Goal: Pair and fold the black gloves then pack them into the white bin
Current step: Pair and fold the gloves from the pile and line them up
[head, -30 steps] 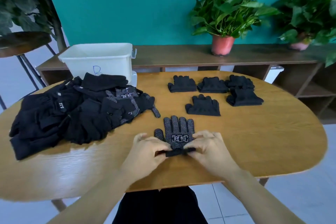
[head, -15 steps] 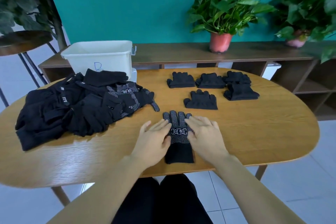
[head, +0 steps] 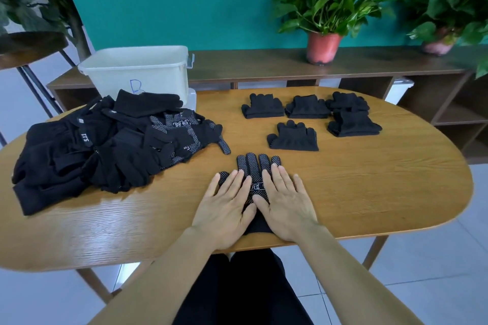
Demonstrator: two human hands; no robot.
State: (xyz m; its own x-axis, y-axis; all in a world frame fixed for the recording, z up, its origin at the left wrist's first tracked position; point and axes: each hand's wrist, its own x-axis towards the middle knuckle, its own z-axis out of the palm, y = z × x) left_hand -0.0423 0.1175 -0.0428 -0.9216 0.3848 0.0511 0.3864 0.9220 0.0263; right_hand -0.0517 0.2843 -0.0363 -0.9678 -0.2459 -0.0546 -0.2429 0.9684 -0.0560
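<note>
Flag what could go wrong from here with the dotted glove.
1. The left hand and right hand press flat on the dotted glove, hiding most of it; any layer beneath may sit misaligned, making an uneven fold.
2. Its cuff lies near the table edge and might slip off.
3. A stray glove finger from the pile lies close and could get folded in.

You're in an office-like lounge room: teal wall (head: 184,8), potted plants (head: 327,2) on a long wooden shelf unit (head: 264,66), tiled floor (head: 427,285).
</note>
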